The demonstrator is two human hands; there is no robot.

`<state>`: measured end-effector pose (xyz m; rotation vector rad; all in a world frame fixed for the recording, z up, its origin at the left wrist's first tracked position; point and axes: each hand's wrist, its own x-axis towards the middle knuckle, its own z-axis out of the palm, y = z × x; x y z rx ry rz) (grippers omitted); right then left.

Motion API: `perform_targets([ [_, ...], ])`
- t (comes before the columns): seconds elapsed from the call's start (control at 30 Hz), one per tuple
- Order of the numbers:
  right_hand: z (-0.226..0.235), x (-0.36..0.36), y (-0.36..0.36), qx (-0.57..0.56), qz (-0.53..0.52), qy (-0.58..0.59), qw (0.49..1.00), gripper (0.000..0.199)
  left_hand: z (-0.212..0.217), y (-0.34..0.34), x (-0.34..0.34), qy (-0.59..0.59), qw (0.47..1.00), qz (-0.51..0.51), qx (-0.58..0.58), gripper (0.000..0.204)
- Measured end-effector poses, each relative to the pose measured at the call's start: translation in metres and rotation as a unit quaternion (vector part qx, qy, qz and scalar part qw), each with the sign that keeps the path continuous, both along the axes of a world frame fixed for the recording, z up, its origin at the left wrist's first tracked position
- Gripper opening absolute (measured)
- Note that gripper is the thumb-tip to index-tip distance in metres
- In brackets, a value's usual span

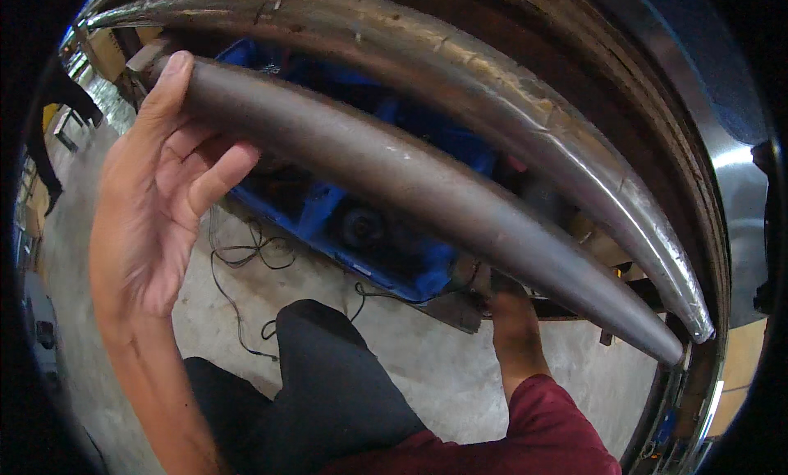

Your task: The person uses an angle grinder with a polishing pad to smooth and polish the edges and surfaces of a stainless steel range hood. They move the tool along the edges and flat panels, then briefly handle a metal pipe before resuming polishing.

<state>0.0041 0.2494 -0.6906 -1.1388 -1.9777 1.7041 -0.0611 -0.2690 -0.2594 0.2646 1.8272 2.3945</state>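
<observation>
A long grey-brown metal pipe slants across the view from upper left to lower right, its curve drawn out by the wide lens. Around its left end my left hand is closed, thumb on top and fingers curled underneath. My right hand reaches up to the pipe's near underside, right of the middle; the pipe and shadow hide its fingers. Beyond lies a second metal pipe, shinier, with scuffs and tan marks along it. The two pipes run roughly side by side with a gap between them.
Below the pipes a blue divided bin holds dark parts I cannot make out. Black cable loops over the concrete floor. Rusty steel edges and a smooth metal panel border the right. Someone in dark clothing stands far left.
</observation>
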Motion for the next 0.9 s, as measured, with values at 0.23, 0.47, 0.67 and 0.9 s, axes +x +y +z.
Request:
perform_targets([
  [0.23,-0.021,0.116,-0.046,0.161,0.011,0.051,0.986,0.050,0.006,0.013,0.001,-0.009,0.998,-0.048,0.041,0.057],
  [0.47,0.036,0.289,-0.217,0.168,0.364,-0.191,0.896,0.041,0.007,0.014,0.006,0.010,0.994,-0.072,0.087,0.056],
  [0.67,0.015,0.210,-0.330,-0.102,0.686,-0.107,0.713,0.044,-0.003,0.010,-0.001,0.038,0.989,-0.087,0.118,0.056],
  [0.9,-0.108,0.178,-0.424,0.230,0.838,0.157,0.469,0.056,0.003,0.019,0.008,0.056,0.998,0.012,-0.006,0.055],
])
